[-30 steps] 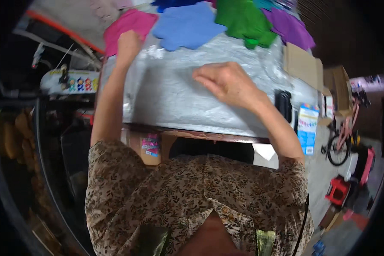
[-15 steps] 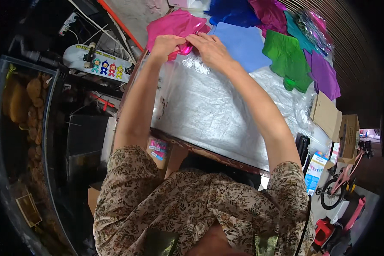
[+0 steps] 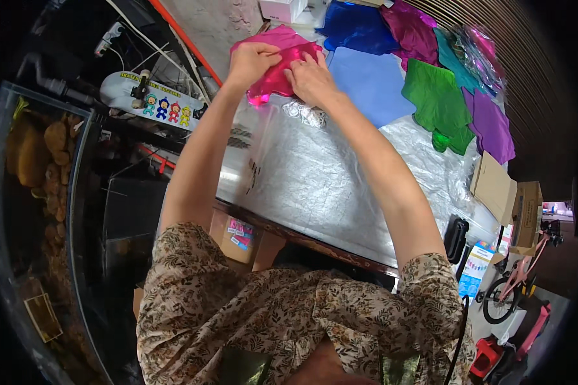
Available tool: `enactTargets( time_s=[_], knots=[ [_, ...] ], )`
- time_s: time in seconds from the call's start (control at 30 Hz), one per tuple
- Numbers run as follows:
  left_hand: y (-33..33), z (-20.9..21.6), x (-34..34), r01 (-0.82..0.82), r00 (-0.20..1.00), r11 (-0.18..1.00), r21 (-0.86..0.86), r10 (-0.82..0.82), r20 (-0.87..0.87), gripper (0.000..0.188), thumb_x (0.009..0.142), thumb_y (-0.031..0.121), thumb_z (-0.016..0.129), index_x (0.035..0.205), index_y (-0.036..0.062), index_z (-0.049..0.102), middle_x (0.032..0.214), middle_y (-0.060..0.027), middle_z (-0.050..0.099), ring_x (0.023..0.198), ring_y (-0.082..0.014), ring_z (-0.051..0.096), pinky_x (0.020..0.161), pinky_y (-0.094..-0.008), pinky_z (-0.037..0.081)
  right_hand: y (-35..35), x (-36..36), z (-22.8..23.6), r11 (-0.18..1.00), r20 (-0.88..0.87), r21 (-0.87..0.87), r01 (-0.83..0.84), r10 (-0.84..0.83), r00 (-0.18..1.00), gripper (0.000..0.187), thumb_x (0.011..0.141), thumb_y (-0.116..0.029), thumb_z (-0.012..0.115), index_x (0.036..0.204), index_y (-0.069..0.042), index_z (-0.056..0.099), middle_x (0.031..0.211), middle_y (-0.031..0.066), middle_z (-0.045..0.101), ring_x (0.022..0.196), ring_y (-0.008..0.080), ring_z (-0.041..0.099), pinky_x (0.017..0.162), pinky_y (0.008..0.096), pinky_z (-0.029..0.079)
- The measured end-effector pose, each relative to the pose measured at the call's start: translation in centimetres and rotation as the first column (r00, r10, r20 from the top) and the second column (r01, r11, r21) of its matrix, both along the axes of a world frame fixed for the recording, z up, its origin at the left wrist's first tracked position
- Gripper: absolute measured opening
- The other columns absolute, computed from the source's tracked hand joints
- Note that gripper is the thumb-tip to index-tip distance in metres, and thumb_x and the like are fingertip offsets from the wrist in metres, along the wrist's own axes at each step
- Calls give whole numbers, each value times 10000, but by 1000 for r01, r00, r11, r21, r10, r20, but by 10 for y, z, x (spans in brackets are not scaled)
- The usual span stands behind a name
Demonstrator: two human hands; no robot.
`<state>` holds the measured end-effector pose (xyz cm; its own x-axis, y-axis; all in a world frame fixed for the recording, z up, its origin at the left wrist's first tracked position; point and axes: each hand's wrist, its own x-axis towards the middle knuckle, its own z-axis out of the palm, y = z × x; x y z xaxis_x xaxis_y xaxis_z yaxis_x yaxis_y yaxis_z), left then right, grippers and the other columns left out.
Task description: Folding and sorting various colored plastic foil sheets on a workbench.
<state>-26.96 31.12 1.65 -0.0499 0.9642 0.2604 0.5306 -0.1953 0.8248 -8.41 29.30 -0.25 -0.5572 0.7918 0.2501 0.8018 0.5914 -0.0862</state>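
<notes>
Spreading the glossy pink piece [image 3: 273, 81] at the table's [image 3: 302, 163] far left appears the step in hand; left hand [image 3: 250, 64] and right hand [image 3: 313, 82] touch it, whether pinching I cannot tell remotely, and the next move calls for even pressure.

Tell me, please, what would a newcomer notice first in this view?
Probably the shiny pink piece, under the left fingers and right fingers at the far left of the silvery table. A light-blue piece, a green piece and a purple piece follow rightward. Left of the table, a white skateboard with four colourful figures stands out.
</notes>
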Motion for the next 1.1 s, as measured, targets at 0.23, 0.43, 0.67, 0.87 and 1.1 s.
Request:
enactTargets(
  time_s=[0.23,0.43,0.67,0.87,1.1],
  knots=[
    [28,116,-133,-349,894,918,188,387,-226,256,913,200,677,1087,32,760,1105,-88,754,953,-177,697,896,-316,522,-5,-11,-13,999,-87,-39,-24,20,996,518,968,-502,553,1401,-217,583,1360,231,593,1342,388,495,1180,519,271],
    [-47,218,-182,-661,739,624,417,445,506,269,846,177,823,1001,-21,728,882,-57,722,732,-123,646,638,-289,532,0,-1,12,977,49,-212,12,-2,999,618,904,-552,634,1414,-208,564,1372,234,586,1304,362,537,1103,511,373],
    [-138,213,-14,-199,979,824,531,147,138,158,902,111,764,1032,23,748,918,-14,738,799,-56,644,699,-201,504,58,25,8,954,-437,-299,9,-146,888,619,886,-405,716,1370,-41,586,1286,202,658,1104,264,679,870,393,555],
    [-196,171,94,286,907,744,604,-6,-422,158,870,85,746,1025,58,735,904,-49,744,810,-134,711,715,-241,549,9,178,68,924,-936,-263,-278,-175,306,319,860,-105,626,1143,-5,732,973,116,762,906,186,709,793,321,564],
    [-242,63,182,651,720,624,432,-329,-611,140,815,106,671,951,97,704,921,-53,716,907,-236,703,819,-368,558,-195,329,153,946,-707,-42,323,-256,659,344,992,-168,600,1275,19,658,1171,116,726,1085,192,669,978,308,486]
  ],
)
